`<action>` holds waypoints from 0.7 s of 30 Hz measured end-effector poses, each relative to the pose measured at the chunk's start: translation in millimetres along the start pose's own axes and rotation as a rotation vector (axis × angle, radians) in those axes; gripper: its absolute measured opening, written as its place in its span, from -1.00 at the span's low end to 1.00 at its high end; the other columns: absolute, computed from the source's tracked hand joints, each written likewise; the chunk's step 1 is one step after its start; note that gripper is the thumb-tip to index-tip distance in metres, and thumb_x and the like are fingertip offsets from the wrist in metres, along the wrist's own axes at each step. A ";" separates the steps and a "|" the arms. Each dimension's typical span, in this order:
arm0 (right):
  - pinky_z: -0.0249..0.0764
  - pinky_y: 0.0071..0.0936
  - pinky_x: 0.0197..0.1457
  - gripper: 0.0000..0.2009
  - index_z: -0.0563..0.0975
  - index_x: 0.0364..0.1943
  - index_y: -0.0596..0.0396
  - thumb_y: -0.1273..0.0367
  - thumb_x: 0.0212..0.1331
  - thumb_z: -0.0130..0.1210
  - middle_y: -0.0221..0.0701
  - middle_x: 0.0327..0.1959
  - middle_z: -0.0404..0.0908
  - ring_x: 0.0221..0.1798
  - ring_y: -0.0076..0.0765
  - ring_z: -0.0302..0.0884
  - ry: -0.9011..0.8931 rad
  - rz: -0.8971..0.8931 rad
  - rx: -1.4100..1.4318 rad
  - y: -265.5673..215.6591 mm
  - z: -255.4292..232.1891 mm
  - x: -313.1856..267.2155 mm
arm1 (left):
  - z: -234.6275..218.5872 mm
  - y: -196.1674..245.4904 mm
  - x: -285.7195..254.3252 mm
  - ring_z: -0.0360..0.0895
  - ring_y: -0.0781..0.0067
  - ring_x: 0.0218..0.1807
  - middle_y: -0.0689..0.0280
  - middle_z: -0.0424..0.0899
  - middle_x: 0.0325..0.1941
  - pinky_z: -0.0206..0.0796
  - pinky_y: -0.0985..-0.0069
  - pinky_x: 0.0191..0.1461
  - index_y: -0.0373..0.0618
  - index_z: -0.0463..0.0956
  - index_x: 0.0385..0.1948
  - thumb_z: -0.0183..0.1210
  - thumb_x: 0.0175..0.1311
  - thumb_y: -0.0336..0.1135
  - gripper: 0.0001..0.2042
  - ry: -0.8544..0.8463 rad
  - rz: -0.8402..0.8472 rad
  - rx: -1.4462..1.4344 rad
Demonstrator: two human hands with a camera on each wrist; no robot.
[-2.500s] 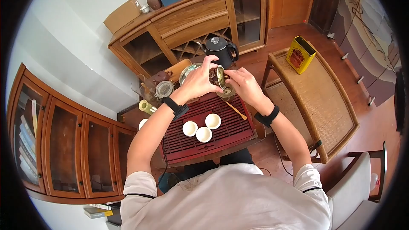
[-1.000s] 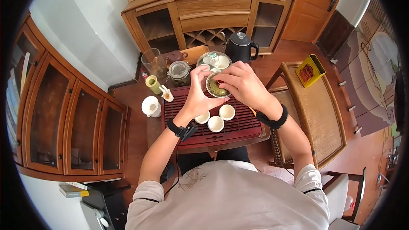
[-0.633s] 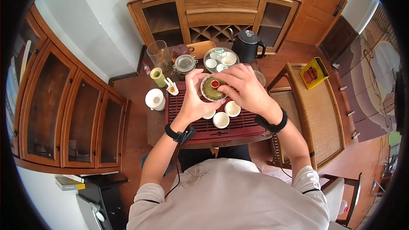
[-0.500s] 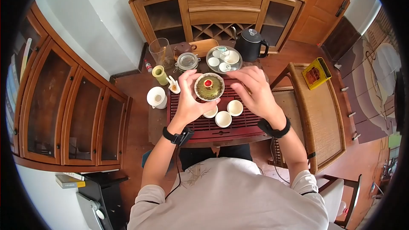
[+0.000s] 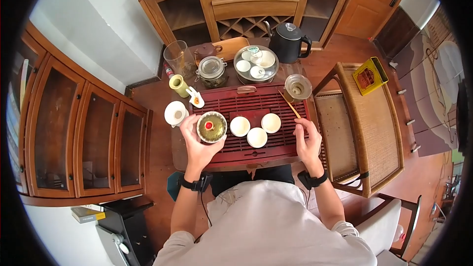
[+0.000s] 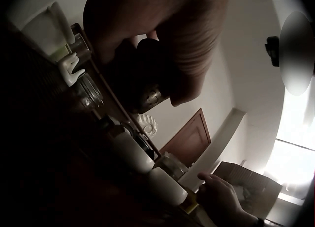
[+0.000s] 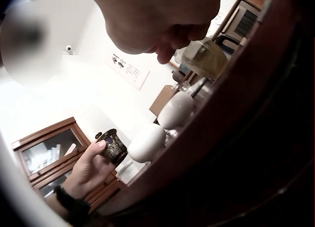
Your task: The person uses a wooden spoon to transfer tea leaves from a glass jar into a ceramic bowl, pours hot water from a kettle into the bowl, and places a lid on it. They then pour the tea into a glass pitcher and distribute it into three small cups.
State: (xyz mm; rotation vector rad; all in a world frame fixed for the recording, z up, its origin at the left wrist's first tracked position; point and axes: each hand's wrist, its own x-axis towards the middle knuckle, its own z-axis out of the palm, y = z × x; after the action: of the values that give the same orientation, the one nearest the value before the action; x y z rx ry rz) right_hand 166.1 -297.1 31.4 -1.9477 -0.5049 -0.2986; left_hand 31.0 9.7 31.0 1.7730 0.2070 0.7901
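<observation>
My left hand (image 5: 198, 151) grips a lidded cup (image 5: 212, 127) over the left side of the slatted red tea tray (image 5: 241, 155). The lid is greenish gold with a red knob. The cup's dark body with a gold pattern shows in the right wrist view, the thumb (image 7: 100, 144) against its side. My right hand (image 5: 309, 145) hovers at the tray's right edge, fingers loosely curled and holding nothing. Just beyond its fingertips is the end of a thin wooden stick (image 5: 289, 104). Three white cups (image 5: 257, 138) stand between the hands.
A glass vessel (image 5: 298, 87) stands at the tray's back right corner. Behind the tray are a clamp-lid jar (image 5: 212, 69), a round tray (image 5: 271, 75) of white ware and a black kettle (image 5: 287, 44). A white pitcher (image 5: 175, 114) and white hand figurine (image 5: 195, 98) stand left.
Both hands were together at the cup, the right one at its lid. The right hand let go and moved right, down to the tray's edge; the left carried the cup left and nearer.
</observation>
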 end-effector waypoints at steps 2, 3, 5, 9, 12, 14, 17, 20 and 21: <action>0.50 -0.50 -0.32 -0.86 0.70 0.01 0.14 0.47 0.50 0.20 -0.38 -0.40 0.62 -0.45 -0.50 0.57 0.000 0.014 -0.030 12.4 3.0 -8.1 | -4.3 -5.1 -11.9 0.50 0.25 0.36 0.14 0.43 0.30 0.43 0.29 0.47 -0.08 0.05 0.43 0.60 -0.03 -0.56 0.00 0.012 0.001 0.044; 0.43 -0.52 -0.38 -0.86 0.70 0.01 0.13 0.47 0.49 0.21 -0.40 -0.46 0.59 -0.50 -0.54 0.49 -0.004 0.027 -0.062 16.8 3.8 -12.2 | -6.5 -7.5 -18.0 0.51 0.25 0.36 0.13 0.43 0.32 0.43 0.29 0.47 -0.08 0.05 0.44 0.61 -0.03 -0.56 0.00 0.019 -0.013 0.061; 0.28 -0.52 -0.49 -0.88 0.70 -0.01 0.12 0.48 0.47 0.24 -0.46 -0.60 0.48 -0.60 -0.59 0.32 0.009 0.006 -0.050 23.1 7.2 -15.5 | -11.2 -12.5 -25.9 0.50 0.25 0.36 0.12 0.43 0.33 0.43 0.28 0.48 -0.07 0.05 0.44 0.62 -0.03 -0.56 0.01 0.032 -0.020 0.074; 0.21 -0.49 -0.55 -0.92 0.69 -0.07 0.14 0.49 0.45 0.24 -0.48 -0.70 0.40 -0.68 -0.59 0.25 -0.017 -0.019 -0.095 26.8 10.3 -15.3 | -15.3 -21.2 -34.7 0.49 0.24 0.39 0.10 0.42 0.34 0.37 0.23 0.53 -0.10 0.07 0.42 0.65 -0.04 -0.53 0.00 0.083 -0.056 0.055; 0.20 -0.47 -0.57 -0.95 0.68 -0.12 0.16 0.50 0.44 0.24 -0.47 -0.72 0.39 -0.71 -0.58 0.25 -0.006 -0.026 -0.099 28.0 14.6 -17.3 | -17.6 -25.1 -37.5 0.49 0.24 0.39 0.10 0.42 0.34 0.37 0.24 0.53 -0.11 0.07 0.41 0.64 -0.02 -0.54 -0.01 0.099 -0.069 0.062; 0.21 -0.48 -0.58 -0.96 0.68 -0.14 0.17 0.51 0.44 0.23 -0.46 -0.72 0.41 -0.71 -0.58 0.27 -0.009 -0.021 -0.104 29.2 14.9 -19.2 | -19.7 -28.8 -37.7 0.49 0.24 0.39 0.09 0.42 0.36 0.40 0.26 0.51 -0.07 0.05 0.44 0.63 -0.01 -0.55 0.00 0.092 -0.058 0.076; 0.26 -0.50 -0.56 -0.96 0.66 -0.18 0.18 0.50 0.43 0.23 -0.43 -0.69 0.48 -0.70 -0.58 0.33 -0.009 -0.009 -0.110 29.8 14.4 -20.8 | -20.3 -31.0 -37.9 0.48 0.24 0.40 0.07 0.41 0.38 0.43 0.28 0.49 -0.03 0.03 0.46 0.61 0.00 -0.56 0.02 0.092 -0.053 0.099; 0.36 -0.47 -0.53 -0.95 0.65 -0.21 0.18 0.50 0.43 0.23 -0.38 -0.64 0.58 -0.68 -0.50 0.45 0.000 -0.058 -0.129 30.3 16.1 -21.2 | -20.3 -28.8 -38.5 0.47 0.23 0.41 0.06 0.40 0.39 0.43 0.28 0.49 -0.04 0.03 0.46 0.61 0.01 -0.56 0.01 0.095 -0.066 0.100; 0.40 -0.44 -0.51 -0.95 0.65 -0.21 0.18 0.49 0.42 0.22 -0.36 -0.62 0.62 -0.66 -0.45 0.50 -0.013 -0.070 -0.142 30.6 16.3 -21.4 | -20.0 -28.4 -38.6 0.47 0.22 0.41 0.06 0.39 0.39 0.42 0.28 0.50 -0.04 0.03 0.46 0.60 0.01 -0.56 0.01 0.093 -0.074 0.090</action>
State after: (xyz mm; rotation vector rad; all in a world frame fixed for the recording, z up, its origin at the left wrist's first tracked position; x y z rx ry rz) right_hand 161.5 -297.8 -9.1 -2.0738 -0.5746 -0.3754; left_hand -3.5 15.8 -7.3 1.8038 0.3726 0.8216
